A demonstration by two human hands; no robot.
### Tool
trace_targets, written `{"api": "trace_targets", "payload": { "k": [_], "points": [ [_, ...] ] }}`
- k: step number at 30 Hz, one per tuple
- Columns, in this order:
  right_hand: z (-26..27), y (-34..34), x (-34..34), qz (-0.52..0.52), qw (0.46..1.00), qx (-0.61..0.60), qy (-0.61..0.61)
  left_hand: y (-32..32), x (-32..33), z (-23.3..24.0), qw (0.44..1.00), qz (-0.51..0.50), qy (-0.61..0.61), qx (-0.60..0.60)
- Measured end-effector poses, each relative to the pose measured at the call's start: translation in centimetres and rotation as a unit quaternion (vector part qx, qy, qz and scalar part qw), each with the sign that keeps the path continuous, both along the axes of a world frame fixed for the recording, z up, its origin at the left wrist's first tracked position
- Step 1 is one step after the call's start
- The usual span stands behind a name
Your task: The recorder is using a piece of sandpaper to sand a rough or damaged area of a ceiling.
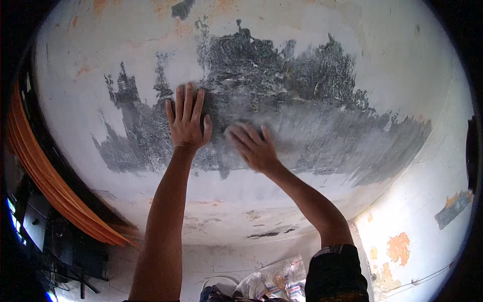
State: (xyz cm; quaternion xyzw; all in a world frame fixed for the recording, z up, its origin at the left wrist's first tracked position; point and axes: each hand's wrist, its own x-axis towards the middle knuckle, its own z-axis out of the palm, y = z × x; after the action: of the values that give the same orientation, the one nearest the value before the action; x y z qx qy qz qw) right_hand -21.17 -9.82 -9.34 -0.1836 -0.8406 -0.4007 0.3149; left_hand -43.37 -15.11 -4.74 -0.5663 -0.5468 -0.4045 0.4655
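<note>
My left hand [188,130] lies palm against a white wall [181,49], fingers spread and pointing up, with nothing in it. It covers the left part of a large dark grey rough patch [249,56] where the white coating gives way. To its right and a little lower, my right hand [256,147] rests on the same patch with fingers bent towards the left. Motion blurs its fingertips, and its palm is turned away. Whether something thin lies under those fingers, I cannot tell.
Orange curtain cloth [56,188] hangs at the left beside a dark opening. The adjoining right wall [426,211] has flaking orange spots and a grey patch [453,209]. Low down are a pale round rim [220,279] and printed sacks [286,279] on the floor.
</note>
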Motion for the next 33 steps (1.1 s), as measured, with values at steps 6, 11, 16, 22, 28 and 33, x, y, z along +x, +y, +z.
{"api": "trace_targets", "payload": {
  "k": [6,11,16,22,28,33],
  "points": [
    [9.5,0.2,-1.9,0.051,0.985,-0.002,0.166,-0.3,-0.3,0.1,1.000,0.007,-0.005,0.000],
    [6.1,1.0,-1.4,0.021,0.994,0.002,0.110,0.3,-0.3,0.0,1.000,-0.008,-0.008,0.015],
    [0.9,0.9,-0.3,0.036,0.999,-0.014,0.020,0.4,-0.1,0.2,1.000,-0.014,-0.005,0.020],
    [9.8,0.8,-2.6,0.049,0.972,-0.011,0.228,0.1,0.0,0.3,1.000,0.002,-0.006,0.012],
    [-1.0,-0.2,-1.0,0.028,0.999,-0.004,0.039,0.3,-0.1,-0.1,1.000,-0.004,-0.002,0.014],
    [8.7,0.6,-3.4,0.034,0.987,-0.003,0.158,0.2,-0.2,0.1,1.000,-0.007,-0.003,0.016]
  ]
}}
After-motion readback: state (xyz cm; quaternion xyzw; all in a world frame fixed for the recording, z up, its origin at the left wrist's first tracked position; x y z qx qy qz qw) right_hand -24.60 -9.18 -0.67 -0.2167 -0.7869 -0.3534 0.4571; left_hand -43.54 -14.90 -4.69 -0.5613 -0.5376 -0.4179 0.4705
